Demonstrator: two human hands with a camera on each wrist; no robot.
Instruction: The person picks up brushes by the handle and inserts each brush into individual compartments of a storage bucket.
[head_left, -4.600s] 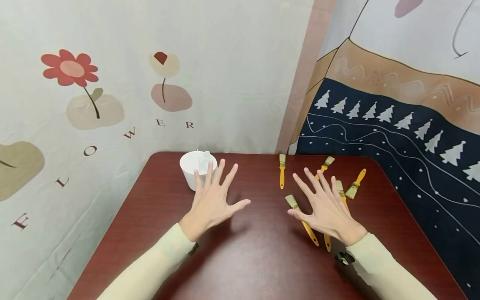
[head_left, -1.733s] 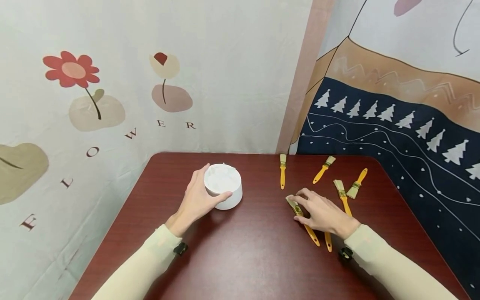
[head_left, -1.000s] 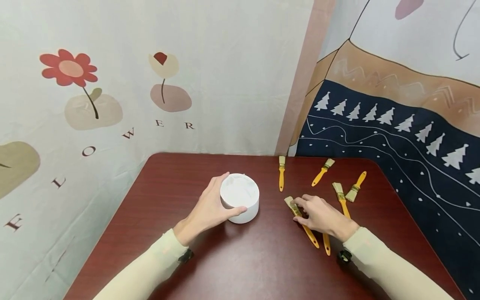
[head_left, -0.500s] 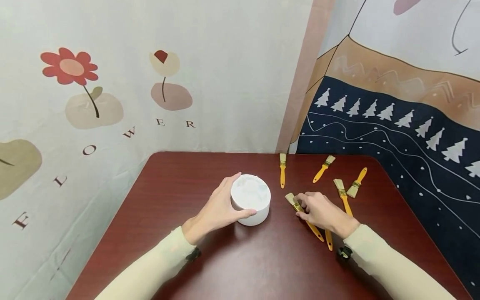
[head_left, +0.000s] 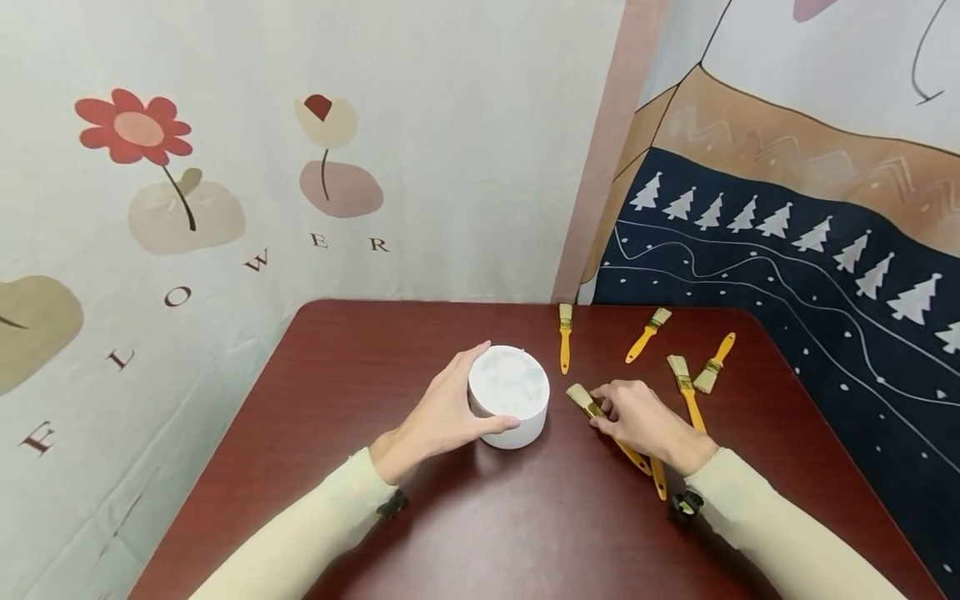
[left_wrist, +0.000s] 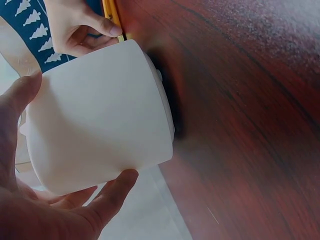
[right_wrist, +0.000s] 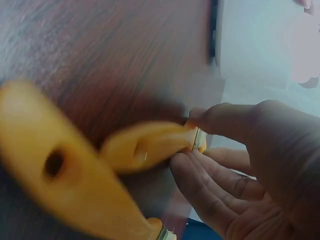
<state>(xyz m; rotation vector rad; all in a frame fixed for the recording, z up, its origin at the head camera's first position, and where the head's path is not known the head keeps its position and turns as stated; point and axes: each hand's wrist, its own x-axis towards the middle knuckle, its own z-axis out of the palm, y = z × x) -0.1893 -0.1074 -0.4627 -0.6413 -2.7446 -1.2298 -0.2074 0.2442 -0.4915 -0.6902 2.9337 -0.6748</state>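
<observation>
A white round container (head_left: 525, 429) stands near the middle of the table, its pale top mottled with grey. My left hand (head_left: 442, 408) grips it from the left side, thumb across the front and fingers behind. In the left wrist view the container's smooth wall (left_wrist: 102, 120) fills the space between thumb and fingers. My right hand (head_left: 641, 421) pinches a paintbrush (head_left: 582, 397) near its metal band, its pale bristles pointing towards the container. The right wrist view shows that brush's yellow handle (right_wrist: 150, 147) running away from the fingertips.
Beneath my right wrist pokes out another yellow brush handle (head_left: 659, 479). Further paintbrushes lie behind and to the right: one upright brush (head_left: 566, 337), a slanted brush (head_left: 648, 335), a brush (head_left: 684, 387) and a far-right brush (head_left: 716, 362). Printed cloth (head_left: 465, 150) hangs behind the table.
My left hand took hold of the container and brought it from the back left to the right. My right hand came down, closed on the paintbrush, and the brush has shifted slightly.
</observation>
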